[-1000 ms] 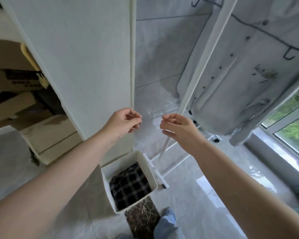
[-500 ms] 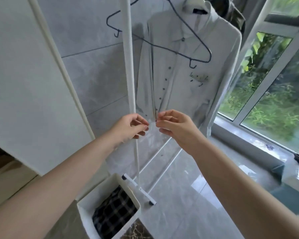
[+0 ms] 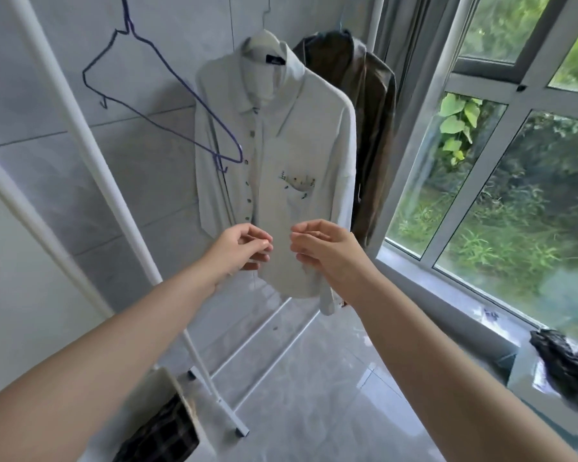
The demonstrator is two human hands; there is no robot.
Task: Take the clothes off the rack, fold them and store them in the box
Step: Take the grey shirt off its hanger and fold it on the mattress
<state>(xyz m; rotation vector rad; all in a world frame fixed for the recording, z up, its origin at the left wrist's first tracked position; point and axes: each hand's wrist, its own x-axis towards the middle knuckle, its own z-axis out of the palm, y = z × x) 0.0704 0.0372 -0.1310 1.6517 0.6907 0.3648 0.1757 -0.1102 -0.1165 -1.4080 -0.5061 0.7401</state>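
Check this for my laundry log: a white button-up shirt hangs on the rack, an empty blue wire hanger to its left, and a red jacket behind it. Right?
Not quite. The head view shows the jacket behind the white button-up shirt is dark olive-brown, not red. The empty blue wire hanger is indeed on the shirt's left.

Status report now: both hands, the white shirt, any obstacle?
Left hand and right hand curled, raised before white shirt; grip unclear. Shirt hangs on rack. Empty blue hanger beside it, not blocking.

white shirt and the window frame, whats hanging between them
In the head view, a dark olive-brown jacket hangs between the white button-up shirt and the window frame.
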